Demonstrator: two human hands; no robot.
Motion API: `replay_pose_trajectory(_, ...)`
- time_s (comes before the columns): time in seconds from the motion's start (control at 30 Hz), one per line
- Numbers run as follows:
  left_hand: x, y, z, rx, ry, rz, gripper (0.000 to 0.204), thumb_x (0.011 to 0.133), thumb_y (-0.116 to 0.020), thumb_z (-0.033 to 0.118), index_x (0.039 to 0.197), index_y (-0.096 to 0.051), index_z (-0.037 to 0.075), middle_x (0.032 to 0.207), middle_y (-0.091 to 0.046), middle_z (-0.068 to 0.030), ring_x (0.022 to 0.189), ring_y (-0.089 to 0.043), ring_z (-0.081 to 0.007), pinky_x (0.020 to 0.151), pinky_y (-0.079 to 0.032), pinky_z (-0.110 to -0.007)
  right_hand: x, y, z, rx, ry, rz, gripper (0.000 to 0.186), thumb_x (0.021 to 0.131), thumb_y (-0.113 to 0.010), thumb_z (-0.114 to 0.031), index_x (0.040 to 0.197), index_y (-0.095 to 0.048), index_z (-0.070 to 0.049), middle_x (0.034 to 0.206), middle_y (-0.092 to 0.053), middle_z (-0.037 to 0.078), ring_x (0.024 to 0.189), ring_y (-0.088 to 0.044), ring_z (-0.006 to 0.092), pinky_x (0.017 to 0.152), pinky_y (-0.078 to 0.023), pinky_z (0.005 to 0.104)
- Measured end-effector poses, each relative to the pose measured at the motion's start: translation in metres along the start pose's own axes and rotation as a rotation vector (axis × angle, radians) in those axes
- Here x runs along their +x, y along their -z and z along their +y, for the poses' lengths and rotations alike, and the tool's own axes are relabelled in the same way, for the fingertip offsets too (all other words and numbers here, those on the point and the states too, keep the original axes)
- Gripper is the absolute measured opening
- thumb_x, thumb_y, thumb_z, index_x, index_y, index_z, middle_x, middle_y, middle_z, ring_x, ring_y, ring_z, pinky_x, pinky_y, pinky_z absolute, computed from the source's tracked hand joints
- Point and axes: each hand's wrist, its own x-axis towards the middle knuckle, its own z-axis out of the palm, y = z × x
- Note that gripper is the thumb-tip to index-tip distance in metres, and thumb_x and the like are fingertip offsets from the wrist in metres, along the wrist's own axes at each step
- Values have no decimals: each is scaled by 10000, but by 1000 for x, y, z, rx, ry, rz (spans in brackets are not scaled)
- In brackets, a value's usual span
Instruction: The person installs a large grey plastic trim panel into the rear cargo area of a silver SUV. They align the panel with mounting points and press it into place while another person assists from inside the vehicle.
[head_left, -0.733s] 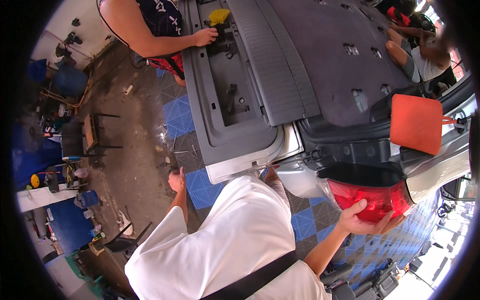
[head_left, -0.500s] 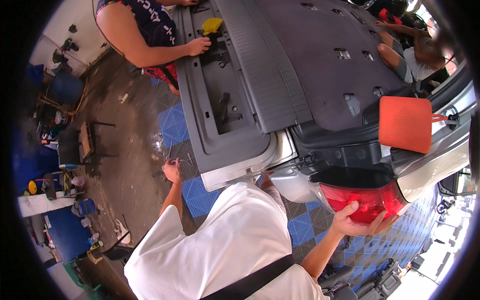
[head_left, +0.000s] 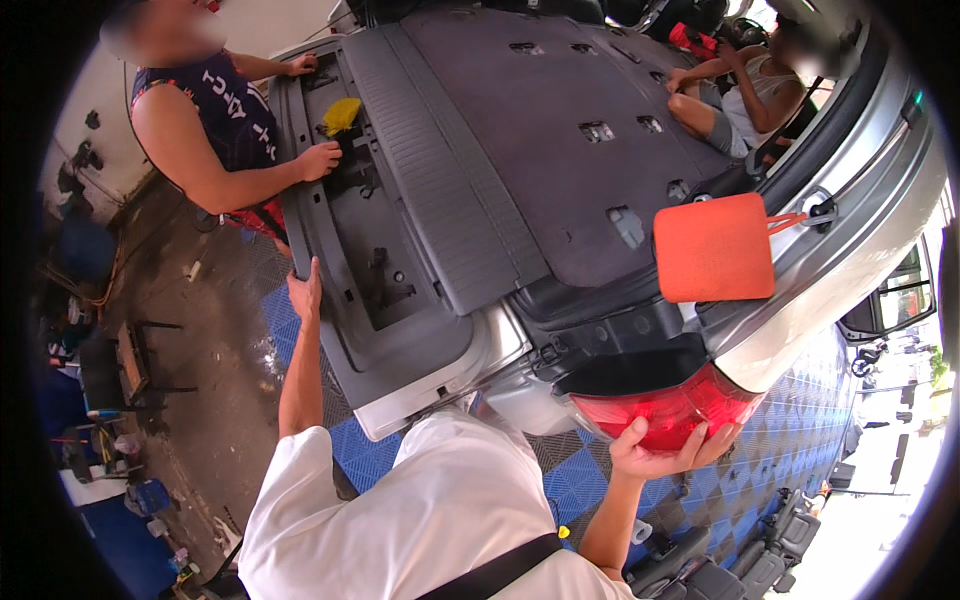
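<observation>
A red tail light [head_left: 665, 405] with a black upper housing sits at the rear corner of the silver vehicle. My right hand [head_left: 665, 455] cups it from below, thumb on the near face and fingers spread along the lower edge. The lowered tailgate [head_left: 335, 345] has a grey inner panel with a long recess. On its outer edge rests my left hand [head_left: 306, 292], closed on the rim; part of its fingers are hidden. An orange square pad [head_left: 715, 248] hangs by a loop from the body above the tail light.
Across the tailgate a person [head_left: 215, 130] works with both hands at the recess, near a yellow brush-like item [head_left: 341, 116]. Another person [head_left: 745, 95] sits inside, beyond the grey cargo floor [head_left: 500, 130]. Blue and grey tiles [head_left: 780, 420] cover the floor; dark seats [head_left: 760, 560] lie at lower right.
My left hand has moved up and forward from beside the tailgate onto its edge. The view has shifted right; my right hand stays on the tail light. The seated person's arms have drawn in.
</observation>
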Motion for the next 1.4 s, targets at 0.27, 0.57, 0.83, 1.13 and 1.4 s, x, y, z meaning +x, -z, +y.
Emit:
replay_pose_trajectory(0.27,-24,-5,45,212,106,83,866,841,-744,751,1281,-587,22,1147,-754,-242,1096,-737,-460,939,-574,-554,0,-3,-3,-2,-18,21,734,1033,-637,-508,1558,-439,-35,1663,-361,276,1560,-321,514,1247,-250,709)
replay_pose_trajectory(0.57,-19,-10,43,242,130,35,853,854,-723,759,1256,-589,19,1139,-756,-243,1055,-748,-458,903,-583,-562,-2,0,-4,-31,-25,-2,746,1036,-605,-489,1587,-399,-31,1672,-327,304,1560,-304,539,1249,-252,703)
replay_pose_trajectory(0.83,-14,-14,38,239,106,48,834,869,-717,736,1258,-588,9,1138,-747,-255,1061,-741,-461,915,-578,-560,-5,-1,-7,-17,-59,-14,738,1029,-594,-458,1595,-379,-37,1681,-310,299,1577,-274,537,1255,-261,691)
replay_pose_trajectory(1.13,-18,-8,48,246,154,22,841,862,-721,740,1252,-585,7,1136,-748,-245,1065,-738,-459,927,-576,-556,-6,-1,-6,-6,-61,-1,727,1016,-605,-434,1596,-384,-54,1683,-320,287,1579,-280,524,1260,-272,679)
replay_pose_trajectory(1.4,-22,2,56,210,164,1,842,871,-727,715,1265,-578,-13,1171,-737,-272,1113,-720,-477,959,-563,-564,-5,-1,-8,-12,-73,1,720,1021,-609,-431,1598,-386,-63,1686,-317,285,1578,-283,520,1261,-285,669)
